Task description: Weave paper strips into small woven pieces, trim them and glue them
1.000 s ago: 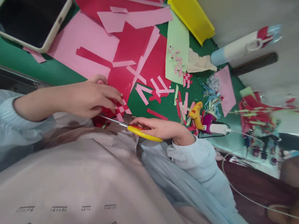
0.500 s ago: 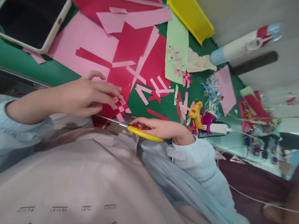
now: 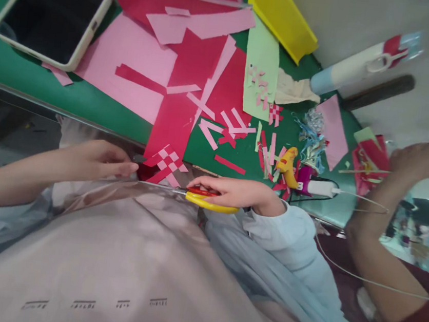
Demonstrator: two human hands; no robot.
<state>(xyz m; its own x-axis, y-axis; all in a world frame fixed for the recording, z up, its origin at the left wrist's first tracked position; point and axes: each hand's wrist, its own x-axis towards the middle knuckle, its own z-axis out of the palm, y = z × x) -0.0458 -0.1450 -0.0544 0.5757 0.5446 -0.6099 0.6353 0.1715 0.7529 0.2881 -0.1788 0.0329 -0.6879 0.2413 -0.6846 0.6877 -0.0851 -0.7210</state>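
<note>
The right fingers (image 3: 214, 183) grip one pair of scissors (image 3: 213, 204); one checkered weave (image 3: 168, 162) lies near the left fingers (image 3: 119, 169) (bent, hold unclear).

The small woven paper piece (image 3: 168, 162) carries a checkerboard of red and pale pink. Below it, the long metal scissors (image 3: 194, 199) pair silvery blades (image 3: 174, 190) with yellow and red handles (image 3: 215, 206). Upper left of it lies a broad solid-pink paper sheet (image 3: 133, 56); upper right, a long pale-green paper sheet (image 3: 264, 42); beyond it, a deep-green flat tabletop (image 3: 11, 68).
</note>
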